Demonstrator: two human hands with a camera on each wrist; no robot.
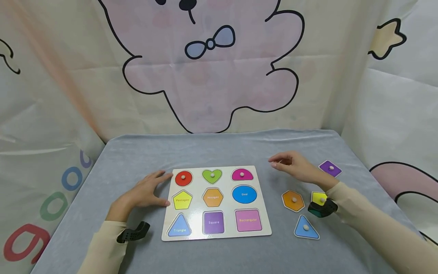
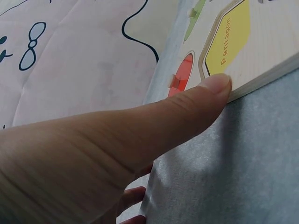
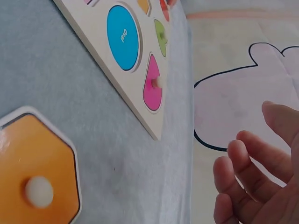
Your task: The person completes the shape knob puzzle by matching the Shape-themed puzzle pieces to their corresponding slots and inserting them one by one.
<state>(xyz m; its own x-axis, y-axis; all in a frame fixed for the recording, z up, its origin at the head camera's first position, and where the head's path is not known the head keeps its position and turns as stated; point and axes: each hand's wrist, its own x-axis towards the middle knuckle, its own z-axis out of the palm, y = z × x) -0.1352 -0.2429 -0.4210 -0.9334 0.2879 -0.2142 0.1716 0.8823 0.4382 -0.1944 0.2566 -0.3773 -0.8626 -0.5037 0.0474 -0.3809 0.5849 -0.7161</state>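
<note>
At the left edge of the puzzle board [image 1: 230,224], your left hand [image 1: 143,192] is spread, thumb touching the side. Your right hand [image 1: 297,166] hangs right of it, fingers loosely bent, released. Hexagon piece [image 1: 293,201], triangle piece [image 1: 306,228], yellow piece [image 1: 318,197], purple piece [image 1: 330,168]: loose on the cloth [image 1: 212,258], right side.
</note>
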